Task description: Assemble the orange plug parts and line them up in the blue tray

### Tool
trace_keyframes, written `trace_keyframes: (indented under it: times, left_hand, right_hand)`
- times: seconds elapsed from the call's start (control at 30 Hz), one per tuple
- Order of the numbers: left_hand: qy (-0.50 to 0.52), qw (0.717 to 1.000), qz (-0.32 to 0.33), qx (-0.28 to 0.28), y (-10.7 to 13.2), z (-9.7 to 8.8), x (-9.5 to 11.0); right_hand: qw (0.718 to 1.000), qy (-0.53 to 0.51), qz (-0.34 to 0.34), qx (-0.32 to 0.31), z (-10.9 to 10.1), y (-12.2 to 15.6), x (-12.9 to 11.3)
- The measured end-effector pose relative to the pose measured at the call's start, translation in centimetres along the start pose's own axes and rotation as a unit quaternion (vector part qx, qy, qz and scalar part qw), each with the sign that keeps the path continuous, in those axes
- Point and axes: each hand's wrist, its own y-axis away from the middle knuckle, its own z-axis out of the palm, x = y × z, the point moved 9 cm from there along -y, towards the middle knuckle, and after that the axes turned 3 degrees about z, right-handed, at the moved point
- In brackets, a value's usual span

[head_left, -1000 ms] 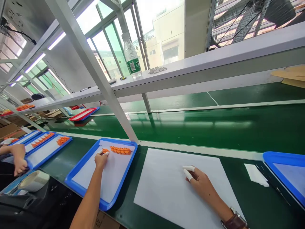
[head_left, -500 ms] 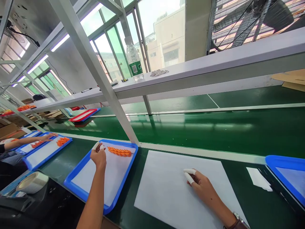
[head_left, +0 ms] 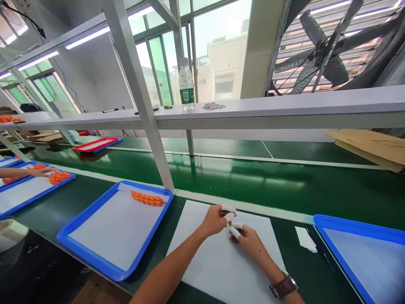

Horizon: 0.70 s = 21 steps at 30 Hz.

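My left hand and my right hand meet over a large white sheet, their fingertips almost touching. White covers wrap the thumb and index finger of each. Both hands are closed in a pinch; whatever lies between the fingers is too small or hidden to make out. To the left, a blue-rimmed tray lined with white paper carries a row of small orange pieces near its far edge.
Another blue tray stands at the right, beside a torn white paper scrap. Across the back runs a shelf with a plastic bottle, held by a slanted metal post. At far left, a co-worker's hand reaches over trays.
My left hand has moved right, from above the blue tray to my right hand over the white sheet. The camera view has shifted and levelled.
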Motion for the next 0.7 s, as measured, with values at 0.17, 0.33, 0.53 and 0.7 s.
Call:
trace_keyframes:
  times: [0.17, 0.33, 0.53, 0.7]
  left_hand:
    - [0.118, 0.991, -0.059, -0.034, -3.4, 2.7, -3.6]
    - [0.254, 0.963, -0.083, -0.017, -5.4, 1.2, -5.3]
    - [0.332, 0.933, -0.133, -0.047, -5.2, 1.1, -7.2]
    - [0.319, 0.928, -0.162, -0.1, -4.5, 3.1, -8.1]
  right_hand:
    - [0.99, -0.114, 0.002, 0.083, -1.9, -1.8, -1.0]
    - [0.978, -0.147, -0.027, 0.143, -2.5, -4.9, -2.6]
    - [0.969, -0.179, -0.05, 0.161, -0.6, -7.6, -2.5]
    - [0.969, -0.209, -0.036, 0.124, -0.6, -8.3, -1.5]
